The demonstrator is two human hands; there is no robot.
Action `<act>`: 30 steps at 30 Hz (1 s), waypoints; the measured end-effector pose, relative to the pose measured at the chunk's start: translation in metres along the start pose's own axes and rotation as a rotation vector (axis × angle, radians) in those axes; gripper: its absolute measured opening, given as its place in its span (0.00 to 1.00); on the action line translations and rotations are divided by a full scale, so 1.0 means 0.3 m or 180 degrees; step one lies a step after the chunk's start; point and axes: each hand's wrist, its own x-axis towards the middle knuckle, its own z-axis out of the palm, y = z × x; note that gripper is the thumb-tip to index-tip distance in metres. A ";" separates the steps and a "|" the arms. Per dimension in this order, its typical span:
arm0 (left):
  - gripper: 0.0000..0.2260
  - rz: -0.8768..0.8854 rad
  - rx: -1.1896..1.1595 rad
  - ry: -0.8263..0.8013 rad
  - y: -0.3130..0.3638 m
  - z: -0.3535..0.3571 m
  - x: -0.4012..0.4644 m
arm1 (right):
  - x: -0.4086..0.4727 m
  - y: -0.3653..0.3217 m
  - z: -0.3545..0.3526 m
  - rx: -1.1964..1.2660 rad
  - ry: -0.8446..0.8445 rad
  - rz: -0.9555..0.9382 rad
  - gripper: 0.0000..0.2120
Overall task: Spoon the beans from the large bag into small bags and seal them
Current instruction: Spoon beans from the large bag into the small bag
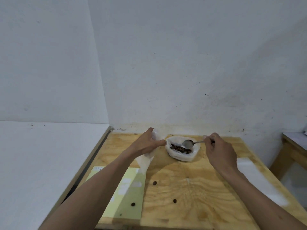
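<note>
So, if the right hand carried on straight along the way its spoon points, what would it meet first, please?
The right hand points its metal spoon left and down; it would probably first meet the dark beans in the open white plastic bag, though depth is unclear.

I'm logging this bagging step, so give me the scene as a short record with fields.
left hand: holds a small clear bag off the table
right hand: pinches the spoon by its handle
spoon bowl: over the open large bag, looks empty
large bag: holds dark beans
stray beans: three on the wooden table
other: yellow-green sheet under the left forearm
</note>
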 end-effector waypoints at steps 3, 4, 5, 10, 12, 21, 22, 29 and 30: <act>0.39 0.0035 -0.0085 -0.0002 0.008 0.009 0.005 | -0.041 0.034 0.024 -0.0654 0.0043 -0.0746 0.09; 0.38 0.0052 -0.0122 0.0004 0.014 0.012 0.005 | -0.053 0.047 0.036 -0.0832 0.0092 -0.0992 0.07; 0.37 0.0068 -0.0162 0.0013 0.023 0.013 0.002 | -0.064 0.056 0.044 -0.0965 0.0092 -0.1200 0.04; 0.37 0.0109 -0.0464 -0.0017 0.042 0.021 0.003 | -0.098 0.113 0.076 -0.1243 -0.0003 -0.1976 0.06; 0.38 0.0049 -0.0482 -0.0033 0.050 0.021 0.004 | -0.113 0.125 0.082 -0.1277 -0.0163 -0.2090 0.14; 0.45 0.0315 -0.0632 0.0315 0.080 0.040 -0.027 | -0.041 -0.067 -0.061 0.0696 -0.1078 -0.0525 0.22; 0.46 0.0415 -0.0579 0.0287 0.088 0.049 -0.033 | -0.017 -0.121 -0.080 0.1266 -0.1221 -0.0174 0.16; 0.41 0.0582 -0.0574 -0.0069 0.113 0.030 -0.072 | 0.055 -0.232 -0.048 0.1811 -0.1360 0.0334 0.08; 0.33 0.0569 -0.0665 -0.0091 0.104 0.011 -0.070 | 0.057 -0.231 -0.041 0.1781 -0.1268 0.0366 0.08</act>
